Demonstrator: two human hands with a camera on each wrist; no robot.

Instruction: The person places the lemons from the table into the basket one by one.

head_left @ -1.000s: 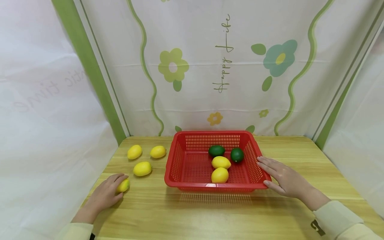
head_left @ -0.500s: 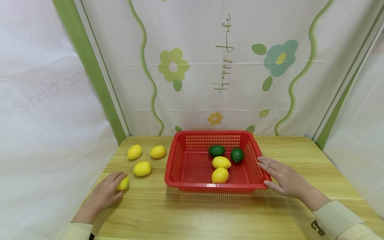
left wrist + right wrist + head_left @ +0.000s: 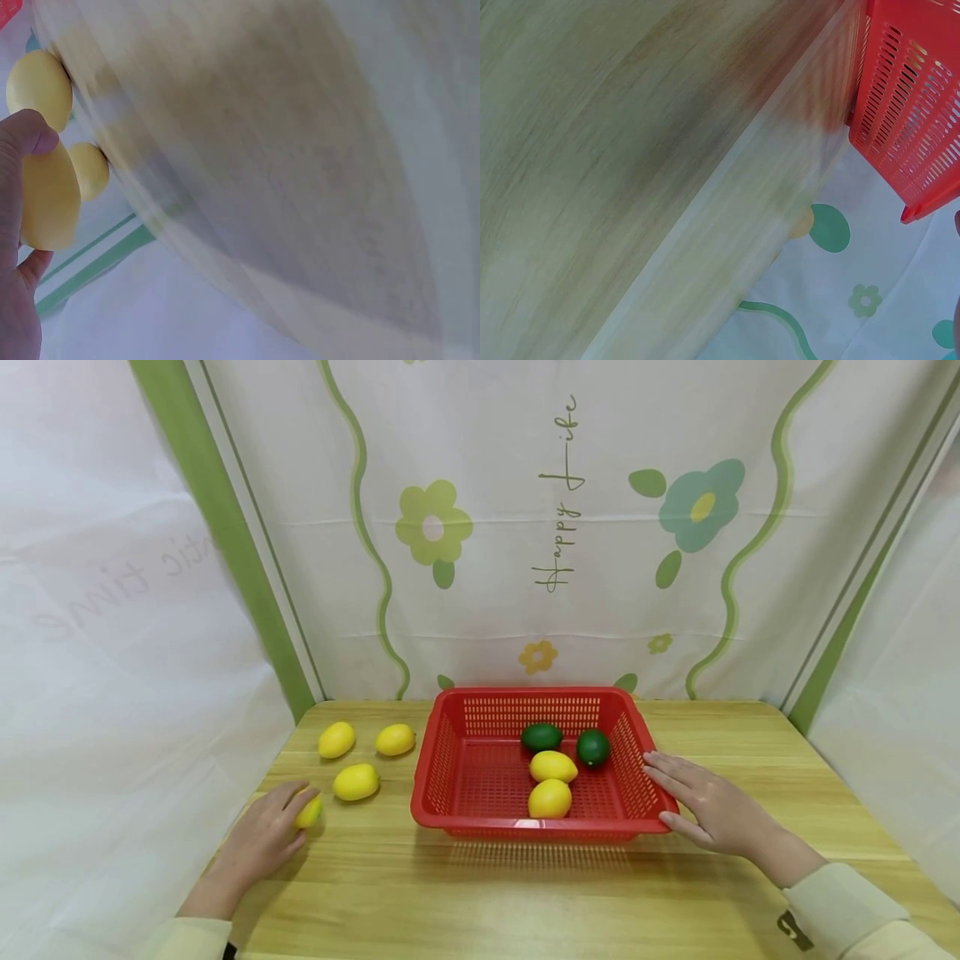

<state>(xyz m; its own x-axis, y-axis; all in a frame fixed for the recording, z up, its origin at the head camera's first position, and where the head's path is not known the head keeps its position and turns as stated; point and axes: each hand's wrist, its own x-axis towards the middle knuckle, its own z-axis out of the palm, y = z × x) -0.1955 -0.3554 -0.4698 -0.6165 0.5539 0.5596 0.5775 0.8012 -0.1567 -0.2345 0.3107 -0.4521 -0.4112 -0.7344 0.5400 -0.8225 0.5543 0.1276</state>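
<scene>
My left hand (image 3: 262, 833) pinches a yellow lemon (image 3: 311, 811) with a greenish tip at the table's left side. In the left wrist view, thumb and fingertips press that lemon (image 3: 51, 201) from opposite sides. A red plastic basket (image 3: 480, 823) stands at the middle of the table. My right hand (image 3: 708, 807) rests on its right rim, fingers nearly straight and thumb by the front corner. Inside the basket are two lemons (image 3: 552, 767) and two dark green oval fruits (image 3: 542, 737).
Three more lemons (image 3: 356, 782) lie on the wooden table (image 3: 510, 910) between my left hand and the basket, toward the back. Behind the table hangs a white curtain (image 3: 495, 468) with printed flowers, and further sheets close off both sides.
My left hand has shifted slightly up in the head view, carrying its lemon a little away from the table's front. My right hand and the basket stay in place.
</scene>
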